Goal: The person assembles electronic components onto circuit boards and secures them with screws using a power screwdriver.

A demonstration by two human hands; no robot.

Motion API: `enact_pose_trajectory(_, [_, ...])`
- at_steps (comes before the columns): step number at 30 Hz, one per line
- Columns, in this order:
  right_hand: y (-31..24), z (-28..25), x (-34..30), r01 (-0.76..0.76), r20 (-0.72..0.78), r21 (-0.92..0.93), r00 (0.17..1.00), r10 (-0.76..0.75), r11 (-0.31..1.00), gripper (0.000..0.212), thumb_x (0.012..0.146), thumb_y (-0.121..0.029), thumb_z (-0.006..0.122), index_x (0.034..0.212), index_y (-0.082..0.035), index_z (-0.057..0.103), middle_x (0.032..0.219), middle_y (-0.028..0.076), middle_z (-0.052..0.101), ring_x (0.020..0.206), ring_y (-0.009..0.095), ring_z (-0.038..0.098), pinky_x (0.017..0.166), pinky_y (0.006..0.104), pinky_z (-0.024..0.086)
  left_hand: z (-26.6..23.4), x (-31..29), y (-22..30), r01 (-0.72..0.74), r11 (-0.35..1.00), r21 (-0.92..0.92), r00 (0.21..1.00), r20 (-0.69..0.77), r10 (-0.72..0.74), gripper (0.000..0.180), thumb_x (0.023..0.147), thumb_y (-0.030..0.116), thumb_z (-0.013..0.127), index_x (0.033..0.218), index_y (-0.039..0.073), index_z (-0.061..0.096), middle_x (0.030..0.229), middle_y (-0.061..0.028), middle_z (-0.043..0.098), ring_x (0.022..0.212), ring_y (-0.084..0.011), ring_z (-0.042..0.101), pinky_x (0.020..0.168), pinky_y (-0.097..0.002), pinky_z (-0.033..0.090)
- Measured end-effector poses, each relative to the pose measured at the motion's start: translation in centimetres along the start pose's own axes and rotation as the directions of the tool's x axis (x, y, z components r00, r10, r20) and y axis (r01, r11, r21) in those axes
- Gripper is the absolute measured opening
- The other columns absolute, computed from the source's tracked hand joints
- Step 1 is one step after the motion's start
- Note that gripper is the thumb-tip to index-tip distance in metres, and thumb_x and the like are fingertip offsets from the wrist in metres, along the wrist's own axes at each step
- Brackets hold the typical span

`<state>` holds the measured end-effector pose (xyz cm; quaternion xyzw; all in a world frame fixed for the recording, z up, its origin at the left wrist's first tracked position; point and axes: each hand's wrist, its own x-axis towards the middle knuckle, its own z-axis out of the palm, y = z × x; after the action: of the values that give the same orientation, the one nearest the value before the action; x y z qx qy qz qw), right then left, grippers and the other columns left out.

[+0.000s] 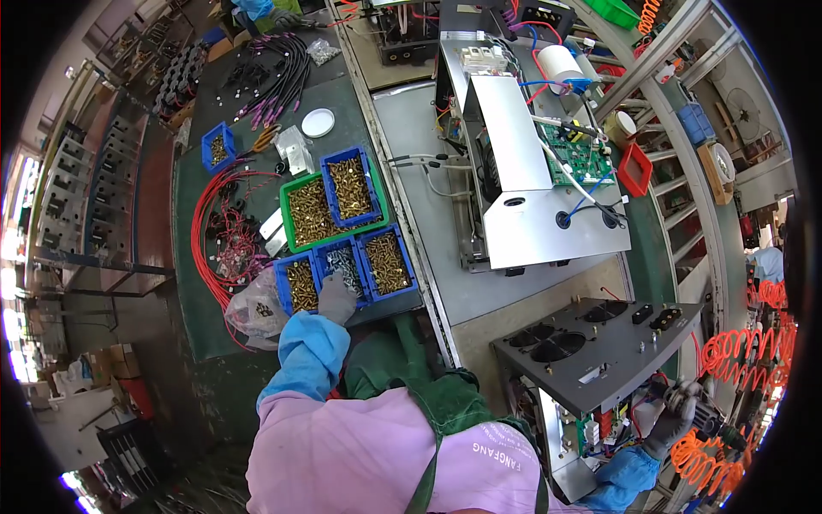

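My left hand [337,300], in a grey glove, reaches into the middle blue bin [320,251], which holds small silver screws [344,264]. Its fingers are drawn together among the screws, and the tips are hidden. Blue bins of brass-coloured screws flank it, one on the left [301,286] and one on the right [386,263]. Far to the right, my gloved right hand [670,428] is closed around a dark power tool [709,421], partly hidden, near an orange coiled hose [706,463]. Beside that hand is a dark grey panel with fans [608,377], over an opened unit with circuit boards.
A green tray [287,224] with brass screws and another blue bin [349,188] sits behind the small bins. Red wires [201,236] and a plastic bag [257,308] lie left. An opened metal-cased unit [548,231] stands ahead on the right. Orange hoses [745,351] hang at the far right.
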<state>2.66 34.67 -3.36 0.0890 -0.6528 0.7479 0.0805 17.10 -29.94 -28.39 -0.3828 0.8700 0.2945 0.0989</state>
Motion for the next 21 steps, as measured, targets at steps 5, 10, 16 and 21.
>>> enact_pose_trajectory(5, [-0.5,2.1,0.0,0.039,-0.048,-0.023,0.998,-0.040,0.999,0.052,0.091,-0.020,0.056,0.135,-0.002,0.035,0.091,0.003,0.045,0.086,0.017,0.046,0.101,0.0393,0.036,1.0,2.9,3.3,0.214,0.913,0.348,0.954,0.126,-0.272,0.074,0.081,0.016,0.064,0.144,0.009,0.027,0.138,-0.0261,0.034,0.110,-0.0419,0.057,0.092,-0.0418,0.050])
enact_pose_trajectory(10, [-1.2,3.0,-0.7,0.026,-0.119,-0.058,0.992,-0.033,0.998,0.051,0.090,-0.021,0.057,0.134,-0.003,0.037,0.093,0.005,0.049,0.092,0.018,0.050,0.096,0.0379,0.040,7.3,8.3,-3.2,0.175,0.891,0.420,0.965,0.107,-0.240,0.060,0.088,0.010,0.053,0.143,0.006,0.030,0.141,-0.0245,0.033,0.106,-0.0376,0.061,0.083,-0.0434,0.055])
enact_pose_trajectory(16, [-1.2,5.2,-1.1,0.034,-0.315,-0.080,0.947,-0.058,0.996,0.061,0.084,-0.016,0.066,0.137,-0.011,0.037,0.094,0.012,0.062,0.068,0.011,0.051,0.073,0.0302,0.049,0.6,4.6,1.8,-0.055,0.957,0.286,0.998,-0.006,0.059,0.030,0.093,0.012,0.040,0.116,0.009,0.058,0.105,-0.0233,0.064,0.100,-0.0408,0.062,0.087,-0.0497,0.049])
enact_pose_trajectory(21, [-2.1,8.1,0.4,0.128,-0.134,-0.005,0.983,-0.128,0.992,0.038,0.084,-0.007,0.062,0.121,-0.006,0.051,0.092,0.011,0.061,0.070,0.016,0.056,0.089,0.0418,0.049,0.5,6.4,-3.9,-0.102,0.882,0.460,0.994,0.012,0.108,0.037,0.090,0.011,0.047,0.125,0.013,0.058,0.107,-0.0198,0.066,0.097,-0.0371,0.063,0.085,-0.0441,0.050])
